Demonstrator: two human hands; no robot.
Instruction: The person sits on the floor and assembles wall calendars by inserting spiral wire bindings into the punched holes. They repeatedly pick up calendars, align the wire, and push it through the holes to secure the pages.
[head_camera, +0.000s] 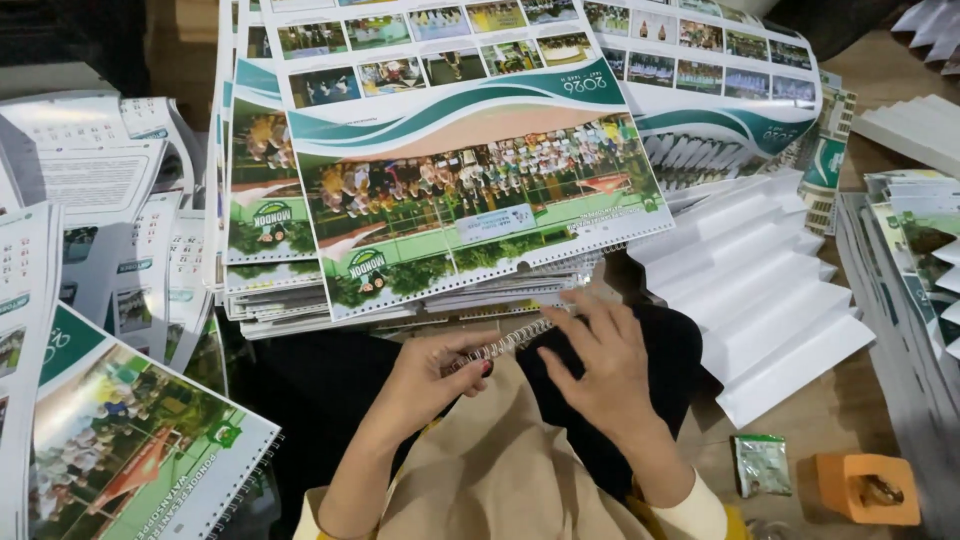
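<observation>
Left hand (425, 375) pinched one end of a wire spiral binding (510, 340); right hand (600, 360) lay open, fingers spread, touching its far end. The punched calendar stack (470, 200) sat just beyond both hands. Keeping the coil straight and level with the holes seemed advisable.

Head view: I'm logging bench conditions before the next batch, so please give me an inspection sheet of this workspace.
Surface: brown floor, mostly covered by paper.
Job's things: metal binding coil across the lap; stack of punched calendar sheets just beyond it.
Clutter: fanned white sheets, small green sachet, orange block, bound calendar at lower left.
Hands: left hand pinches the coil; right hand rests fingers on it.
Cables: nothing seen.
Surroundings: more printed stacks at left and right edges.
</observation>
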